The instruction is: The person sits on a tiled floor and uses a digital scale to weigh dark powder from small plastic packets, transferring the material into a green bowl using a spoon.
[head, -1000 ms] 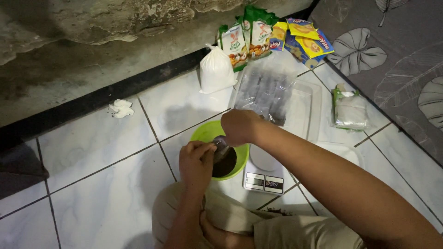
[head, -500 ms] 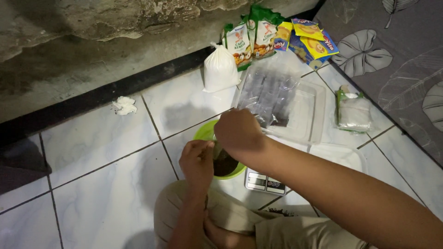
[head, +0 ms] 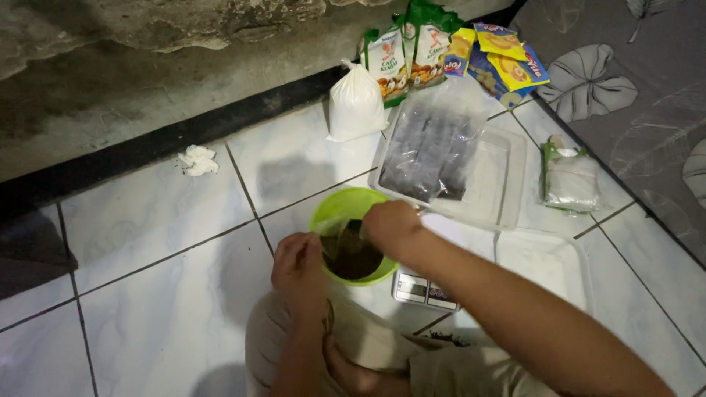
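Against the dark base of the wall a knotted white plastic bag [head: 355,103] sits on the tile, plump and opaque. Just to its right lean two green-and-white pouches [head: 403,51] with pictures of nuts on their fronts, and beside those a cluster of yellow and blue sachets [head: 500,55] fans out toward the grey leaf-patterned mat. Below them a clear plastic bag of dark packets [head: 434,151] lies in a clear rectangular tray [head: 509,184]. Right of the tray lies a small green-edged packet with white contents [head: 569,179]. Nearer the person, a small digital scale [head: 423,290] shows its grey display panel, partly hidden under the green bowl.
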